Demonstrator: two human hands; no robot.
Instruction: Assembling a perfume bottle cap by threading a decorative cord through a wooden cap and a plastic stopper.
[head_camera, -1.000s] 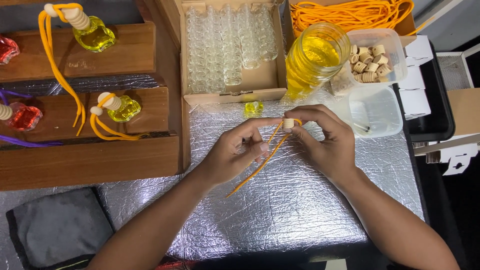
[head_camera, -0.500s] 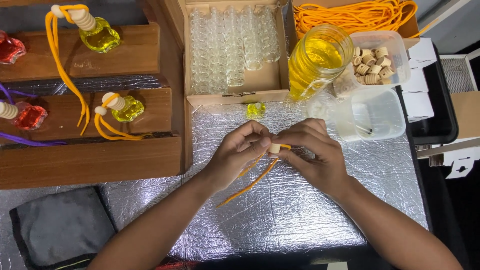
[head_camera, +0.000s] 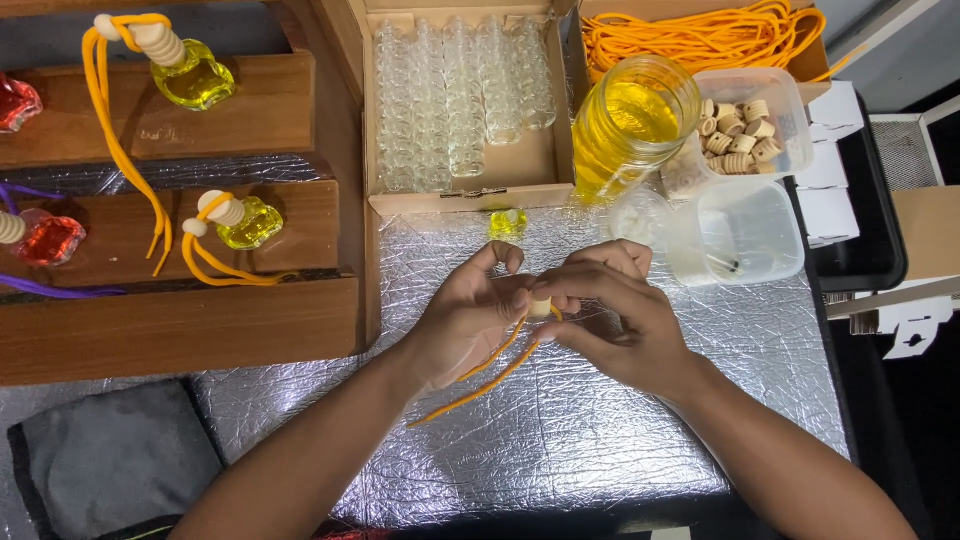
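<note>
My left hand (head_camera: 468, 315) and my right hand (head_camera: 615, 318) meet over the silver foil mat (head_camera: 600, 430). Between their fingertips they pinch a small wooden cap (head_camera: 540, 307). An orange cord (head_camera: 480, 385) runs from the cap and hangs down to the left over the mat. A small yellow-filled glass bottle (head_camera: 507, 223) stands just beyond my hands, in front of the cardboard box. The cap is mostly covered by my fingers.
A cardboard box of empty glass bottles (head_camera: 465, 95), a jar of yellow liquid (head_camera: 625, 125), a tub of wooden caps (head_camera: 745, 130), an empty tub (head_camera: 745, 235) and orange cords (head_camera: 700, 35) lie behind. Wooden steps (head_camera: 180, 310) at left hold finished bottles. A grey cloth (head_camera: 110, 460) lies bottom left.
Both hands have moved slightly toward me with the cap and cord. The cord's loose end has swung lower and left across the mat.
</note>
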